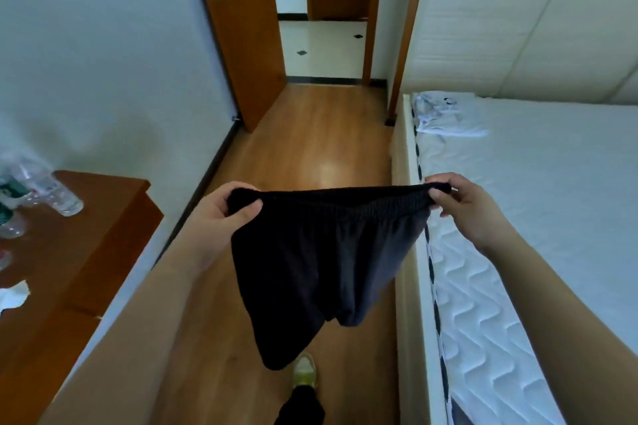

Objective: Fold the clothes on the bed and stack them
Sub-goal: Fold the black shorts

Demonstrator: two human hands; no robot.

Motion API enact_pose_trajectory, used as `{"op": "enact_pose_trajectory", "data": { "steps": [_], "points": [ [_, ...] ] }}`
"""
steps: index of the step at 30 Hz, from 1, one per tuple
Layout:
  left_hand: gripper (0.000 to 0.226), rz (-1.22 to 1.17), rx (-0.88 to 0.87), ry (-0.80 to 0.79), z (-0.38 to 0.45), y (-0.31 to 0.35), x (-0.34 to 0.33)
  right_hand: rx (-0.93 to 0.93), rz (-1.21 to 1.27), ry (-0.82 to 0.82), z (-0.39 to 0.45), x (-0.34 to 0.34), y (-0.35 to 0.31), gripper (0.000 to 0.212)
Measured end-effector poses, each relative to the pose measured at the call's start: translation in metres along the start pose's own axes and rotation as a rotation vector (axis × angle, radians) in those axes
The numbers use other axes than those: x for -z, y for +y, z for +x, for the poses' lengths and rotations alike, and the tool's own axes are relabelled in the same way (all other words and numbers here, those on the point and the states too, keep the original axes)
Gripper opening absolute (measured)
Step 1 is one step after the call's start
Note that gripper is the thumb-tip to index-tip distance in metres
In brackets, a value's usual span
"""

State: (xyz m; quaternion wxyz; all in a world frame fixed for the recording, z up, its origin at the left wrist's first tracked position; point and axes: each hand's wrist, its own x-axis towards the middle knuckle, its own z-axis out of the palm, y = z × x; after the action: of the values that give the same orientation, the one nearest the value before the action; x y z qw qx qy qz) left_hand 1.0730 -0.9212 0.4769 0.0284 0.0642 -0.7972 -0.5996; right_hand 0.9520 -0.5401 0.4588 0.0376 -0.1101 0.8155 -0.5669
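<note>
Black shorts [324, 262] hang between left hand [221, 214] and right hand [466, 207], both pinching the waistband

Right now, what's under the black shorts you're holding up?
Below the black shorts there is wooden floor and a foot in a yellowish shoe. The floor directly behind the cloth is covered.

My left hand [221, 214] and right hand [466, 207] pinch the black shorts [321, 266] by the waistband; they hang beside the bed [552, 183]; a white garment [445, 114] lies there.

soft even daylight, glare on the wooden floor [324, 166], wide-angle bending and blur at the edges.
</note>
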Motion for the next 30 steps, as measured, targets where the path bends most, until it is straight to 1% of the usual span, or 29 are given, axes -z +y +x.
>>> {"op": "enact_pose_trajectory", "data": {
  "steps": [2, 5, 10, 12, 17, 20, 26, 30],
  "points": [
    [0.014, 0.105, -0.031, 0.0, 0.047, -0.006, -0.005, -0.035, -0.053, 0.073, 0.02, 0.004, 0.005, 0.028],
    [0.014, 0.211, -0.096, -0.077, 0.111, -0.006, -0.011, -0.097, -0.135, 0.158, 0.048, 0.008, 0.007, 0.027],
    [0.022, 0.363, -0.238, -0.341, 0.208, 0.014, -0.027, -0.224, -0.117, 0.341, 0.071, 0.024, 0.012, 0.027],
    [0.025, 0.385, -0.276, -0.409, 0.239, 0.025, -0.045, -0.265, -0.125, 0.413, 0.072, 0.033, 0.019, 0.023],
    [0.02, 0.351, -0.376, -0.523, 0.309, 0.05, -0.108, -0.295, -0.105, 0.61, 0.078, 0.077, 0.036, 0.019],
    [0.02, 0.341, -0.441, -0.57, 0.355, 0.065, -0.154, -0.301, -0.081, 0.719, 0.087, 0.111, 0.052, 0.018],
    [0.018, 0.318, -0.507, -0.677, 0.427, 0.098, -0.258, -0.305, -0.082, 0.89, 0.106, 0.182, 0.088, 0.02],
    [0.02, 0.358, -0.56, -0.748, 0.465, 0.128, -0.317, -0.332, -0.138, 0.958, 0.11, 0.22, 0.102, 0.028]
  ]
}}
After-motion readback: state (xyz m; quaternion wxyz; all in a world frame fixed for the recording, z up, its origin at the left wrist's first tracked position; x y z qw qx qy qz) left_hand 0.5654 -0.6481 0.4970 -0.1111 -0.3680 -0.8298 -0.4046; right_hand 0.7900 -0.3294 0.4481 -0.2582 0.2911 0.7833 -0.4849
